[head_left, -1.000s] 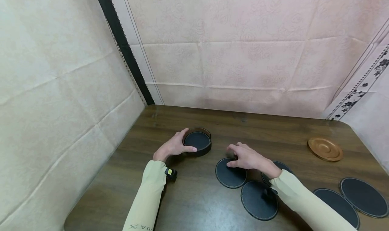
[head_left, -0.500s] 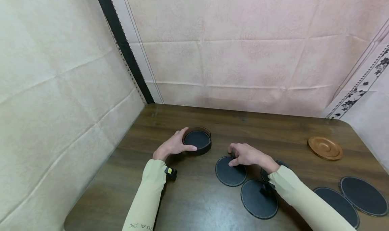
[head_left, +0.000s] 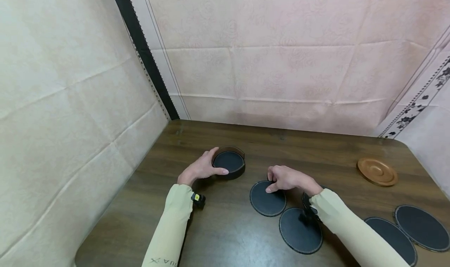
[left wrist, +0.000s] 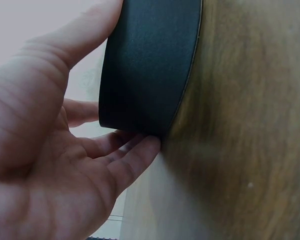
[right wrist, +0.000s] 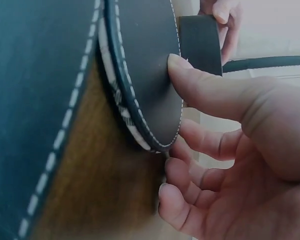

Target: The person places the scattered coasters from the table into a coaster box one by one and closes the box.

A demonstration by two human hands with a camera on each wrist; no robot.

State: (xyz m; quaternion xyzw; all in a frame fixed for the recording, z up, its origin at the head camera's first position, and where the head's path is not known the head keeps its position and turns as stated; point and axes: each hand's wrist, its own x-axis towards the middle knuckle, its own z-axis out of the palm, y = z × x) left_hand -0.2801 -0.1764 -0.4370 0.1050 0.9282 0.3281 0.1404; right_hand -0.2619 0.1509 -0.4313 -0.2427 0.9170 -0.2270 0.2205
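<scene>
In the head view my left hand (head_left: 204, 167) holds the left side of a round black coaster holder (head_left: 236, 175), a coaster (head_left: 228, 161) lying inside it. The left wrist view has my thumb along the holder's dark wall (left wrist: 147, 65) and fingertips at its lower edge. To the right, my right hand (head_left: 290, 178) pinches a round black stitched coaster (head_left: 266, 203) at its far edge. Its thumb (right wrist: 200, 87) presses the top face, while the other fingers curl at the rim, partly hidden. A second coaster (head_left: 300, 232) lies just in front of it.
Another coaster (head_left: 306, 200) is mostly hidden under my right wrist. Two larger dark discs (head_left: 423, 228) lie at the right, partly overlapping. A round brown wooden dish (head_left: 377, 172) stands behind them. Cloth walls (head_left: 274, 75) border the wooden table (head_left: 225, 235).
My right hand has shifted slightly right, and its fingers have curled in at the coaster's far edge. The left hand keeps its place on the holder.
</scene>
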